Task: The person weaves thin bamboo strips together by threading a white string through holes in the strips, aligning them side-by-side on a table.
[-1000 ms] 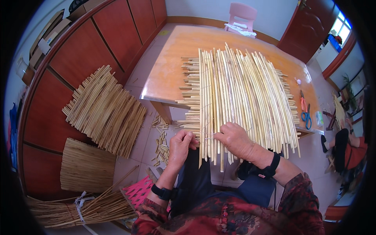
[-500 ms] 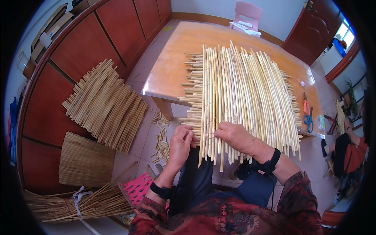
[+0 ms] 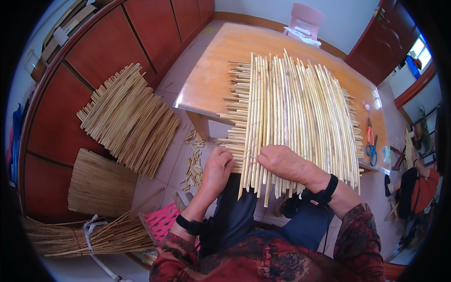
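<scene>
A mat of pale, peeled plant stalks (image 3: pixel 300 122), laid side by side and bound with thin thread across them, lies on the wooden table with its near ends over the front edge. Beneath it, a second layer of stalks (image 3: pixel 240 101) runs crosswise and sticks out at the left and right. At the mat's near left corner my left hand (image 3: pixel 220 165) is closed, fingertips curled beside the stalk ends. My right hand (image 3: pixel 281 162) rests on the near stalks, thumb and fingers pinched together. Whatever either hand grips is too small or hidden to make out.
Orange-handled scissors (image 3: pixel 370 136) and blue-handled scissors (image 3: pixel 371 152) lie on the table's (image 3: pixel 202 77) right side. Finished stalk mats (image 3: pixel 129 122) lean against the red cabinet (image 3: pixel 110 40). Cut stalk pieces (image 3: pixel 193 171) litter the floor near a tied stalk bundle (image 3: pixel 112 237).
My left hand has tilted and its fingers have curled in more. My right hand stays at nearly the same spot on the mat. The whole view has shifted slightly.
</scene>
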The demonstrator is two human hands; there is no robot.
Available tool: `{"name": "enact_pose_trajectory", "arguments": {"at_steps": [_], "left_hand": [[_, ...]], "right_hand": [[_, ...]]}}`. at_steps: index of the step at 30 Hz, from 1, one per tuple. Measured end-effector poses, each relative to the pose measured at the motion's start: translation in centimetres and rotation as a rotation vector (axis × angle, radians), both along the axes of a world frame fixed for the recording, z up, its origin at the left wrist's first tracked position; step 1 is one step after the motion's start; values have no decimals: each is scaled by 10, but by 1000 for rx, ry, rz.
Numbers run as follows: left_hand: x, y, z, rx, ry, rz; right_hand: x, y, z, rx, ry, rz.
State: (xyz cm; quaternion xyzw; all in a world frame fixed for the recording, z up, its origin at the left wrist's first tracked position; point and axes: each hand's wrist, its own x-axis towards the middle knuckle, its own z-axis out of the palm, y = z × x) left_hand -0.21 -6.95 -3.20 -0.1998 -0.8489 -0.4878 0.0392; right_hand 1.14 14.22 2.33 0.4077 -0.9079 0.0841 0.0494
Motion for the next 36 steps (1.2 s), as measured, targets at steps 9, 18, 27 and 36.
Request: {"name": "enact_pose_trajectory", "arguments": {"at_steps": [9,18,27,36], "left_hand": [[3,-2,-2,114,-73,-3],[2,-3,-8,137,-55,15],[4,-2,1,137,37,-43],[-9,-6,-6,157,-189,-39]], "right_hand": [[14,-18,7,42,-151,-251],[4,-16,-2,-79,-112,-138],[2,-25,-3,-24,6,-27],[4,-33,-4,42,50,-35]]}}
